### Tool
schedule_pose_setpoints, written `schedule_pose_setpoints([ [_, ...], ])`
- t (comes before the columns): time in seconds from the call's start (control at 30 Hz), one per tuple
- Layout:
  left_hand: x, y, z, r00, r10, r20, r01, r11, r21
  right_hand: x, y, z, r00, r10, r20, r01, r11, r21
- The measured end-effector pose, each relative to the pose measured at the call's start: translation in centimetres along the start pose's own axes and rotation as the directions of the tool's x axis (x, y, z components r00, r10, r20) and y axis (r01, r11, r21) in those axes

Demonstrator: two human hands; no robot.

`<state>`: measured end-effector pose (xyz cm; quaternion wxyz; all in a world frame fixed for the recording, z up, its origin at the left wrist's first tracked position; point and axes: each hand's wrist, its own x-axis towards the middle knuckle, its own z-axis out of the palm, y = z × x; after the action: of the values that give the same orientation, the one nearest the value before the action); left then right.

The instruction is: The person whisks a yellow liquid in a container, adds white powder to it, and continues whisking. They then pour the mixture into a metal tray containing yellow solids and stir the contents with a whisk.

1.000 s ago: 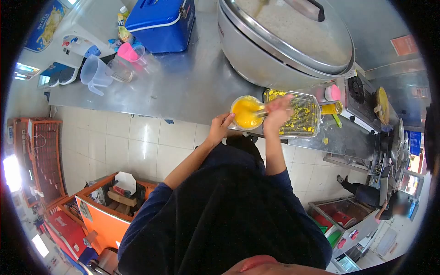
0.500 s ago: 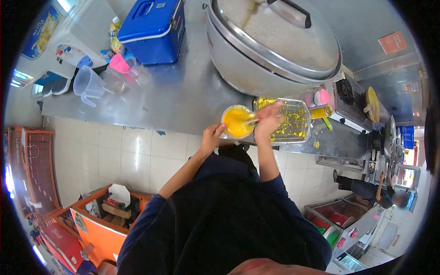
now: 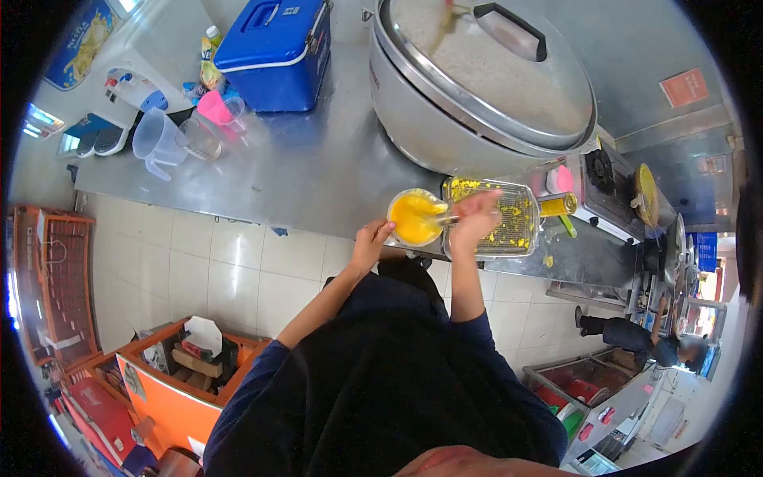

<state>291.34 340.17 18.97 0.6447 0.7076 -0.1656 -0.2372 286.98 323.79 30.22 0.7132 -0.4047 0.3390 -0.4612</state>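
Note:
My left hand point(image 3: 368, 246) grips the near-left rim of a small round bowl point(image 3: 416, 245) at the counter's front edge. Inside it is a bright yellow liquid point(image 3: 412, 216) that looks like beaten egg. Closed around the handle of a metal utensil point(image 3: 447, 220), my right hand point(image 3: 475, 221) is slightly blurred by motion; the utensil's head dips into the liquid, so its kind cannot be made out. Beneath and behind the right hand lies a rectangular metal tray point(image 3: 535, 199) with a wire rack and yellow bits scattered over it.
A big lidded metal pot point(image 3: 477, 119) stands beyond the tray. A yellow can point(image 3: 558, 204) and a gas stove point(image 3: 602, 171) are to the right. Farther left are a blue cooler box point(image 3: 274, 63) and a measuring jug point(image 3: 159, 139). Another person point(image 3: 636, 334) stands at far right.
The right hand and utensil have shifted slightly right and nearer, and the liquid's surface looks different. My left hand still holds the bowl. The whole view has shifted a little.

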Motion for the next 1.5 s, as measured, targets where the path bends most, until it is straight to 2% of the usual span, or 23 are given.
schedule_pose_setpoints([
  [0.03, -0.1, -0.3, -0.1, 1.000, -0.010, 0.015, 0.010, 0.999, 0.031, 0.0, -1.2, 0.4, 0.991, -0.108, -0.081, 0.109, 0.994, 0.016],
  [0.07, -0.5, -0.2, -0.3, 1.000, -0.021, 0.016, 0.021, 0.999, 0.035, -1.1, -0.8, 1.5, 0.957, -0.121, -0.264, 0.141, 0.988, 0.059],
  [0.1, -0.6, 0.3, -0.4, 0.999, -0.035, 0.019, 0.034, 0.997, 0.070, -2.0, 1.0, 1.1, 0.954, -0.121, -0.274, 0.143, 0.988, 0.060],
  [0.17, -0.2, 1.2, -0.2, 0.999, -0.031, 0.028, 0.028, 0.995, 0.097, -2.7, 3.5, 0.9, 0.995, -0.028, 0.093, 0.036, 0.996, -0.085],
  [0.2, -0.1, 1.4, -0.3, 0.999, -0.015, 0.042, 0.012, 0.997, 0.077, -1.9, 2.5, 1.0, 0.995, 0.080, 0.064, -0.074, 0.993, -0.097],
  [0.23, -0.4, 1.4, -0.5, 0.999, -0.011, 0.054, 0.008, 0.998, 0.061, -1.4, 1.3, 0.9, 0.994, 0.085, 0.068, -0.077, 0.992, -0.104],
  [0.3, -0.2, 0.6, -0.3, 1.000, -0.012, 0.026, 0.011, 0.998, 0.070, -1.0, -0.9, 1.1, 0.986, -0.126, -0.111, 0.131, 0.991, 0.041],
  [0.33, -0.2, 0.3, -0.3, 1.000, -0.002, 0.013, 0.001, 0.997, 0.083, -1.9, 0.8, 1.4, 0.962, -0.229, -0.147, 0.233, 0.972, 0.009],
  [0.37, -0.5, 0.3, -0.6, 1.000, 0.001, 0.021, -0.003, 0.996, 0.087, -2.0, 2.0, 0.6, 0.960, -0.233, -0.154, 0.237, 0.971, 0.013],
  [0.43, -0.3, 0.6, -0.6, 0.994, -0.092, 0.060, 0.088, 0.993, 0.074, -1.2, 3.5, -0.3, 0.987, 0.085, 0.139, -0.063, 0.985, -0.159],
  [0.47, 0.1, 0.7, -0.5, 0.994, -0.092, 0.051, 0.088, 0.994, 0.069, -1.2, 1.5, 0.8, 0.995, -0.066, 0.081, 0.082, 0.971, -0.223],
  [0.5, -0.3, 0.7, -0.6, 0.997, -0.062, 0.054, 0.059, 0.996, 0.064, -1.5, -0.6, 1.4, 0.996, -0.050, 0.078, 0.067, 0.970, -0.235],
  [0.57, -0.7, 0.8, -0.6, 0.998, -0.038, 0.051, 0.035, 0.998, 0.057, -1.2, -4.2, 2.5, 0.995, -0.040, 0.087, 0.041, 0.999, -0.010],
  [0.63, -0.6, 1.2, -0.3, 0.999, 0.033, -0.012, -0.033, 0.999, -0.023, -1.4, -5.5, 3.3, 0.987, -0.071, 0.144, 0.075, 0.997, -0.022],
  [0.73, -0.5, 0.6, -0.4, 0.999, -0.023, 0.029, 0.024, 0.999, -0.041, -1.9, -6.9, 4.5, 0.982, -0.087, 0.167, 0.095, 0.995, -0.042],
  [0.83, -0.4, 0.7, -0.7, 0.998, -0.050, 0.036, 0.047, 0.996, 0.076, -1.8, -9.2, 4.7, 0.957, -0.121, 0.263, 0.132, 0.991, -0.024],
  [1.0, -0.3, 0.3, -0.3, 0.999, 0.028, 0.025, -0.027, 0.999, -0.039, -2.3, -14.0, 5.2, 0.865, -0.125, 0.486, 0.121, 0.992, 0.041],
  [1.1, -0.4, 0.2, -0.4, 0.999, 0.028, 0.022, -0.027, 0.999, -0.034, -2.6, -12.8, 5.1, 0.860, -0.139, 0.491, 0.141, 0.989, 0.032],
  [1.17, -0.3, 0.3, -0.4, 1.000, 0.022, 0.019, -0.022, 1.000, -0.022, -2.8, -9.3, 4.6, 0.893, -0.107, 0.437, 0.174, 0.978, -0.117],
  [1.27, -0.2, 0.1, -0.7, 0.999, -0.002, 0.054, -0.002, 0.998, 0.069, -2.4, -2.9, 2.6, 0.883, 0.014, 0.469, 0.069, 0.985, -0.161],
  [1.33, -0.3, -0.1, -0.3, 0.998, 0.055, -0.010, -0.054, 0.997, 0.048, -2.2, 0.5, 1.2, 0.884, 0.053, 0.464, 0.025, 0.987, -0.161],
  [1.43, -0.4, 0.1, -0.5, 1.000, -0.001, 0.021, 0.000, 0.998, 0.059, -2.0, 3.1, 0.2, 0.930, 0.100, 0.354, -0.030, 0.980, -0.199],
  [1.5, -0.5, 1.1, -0.7, 1.000, 0.019, 0.009, -0.020, 0.997, 0.075, -1.3, 3.4, -0.1, 0.935, -0.145, 0.324, 0.249, 0.919, -0.305],
])
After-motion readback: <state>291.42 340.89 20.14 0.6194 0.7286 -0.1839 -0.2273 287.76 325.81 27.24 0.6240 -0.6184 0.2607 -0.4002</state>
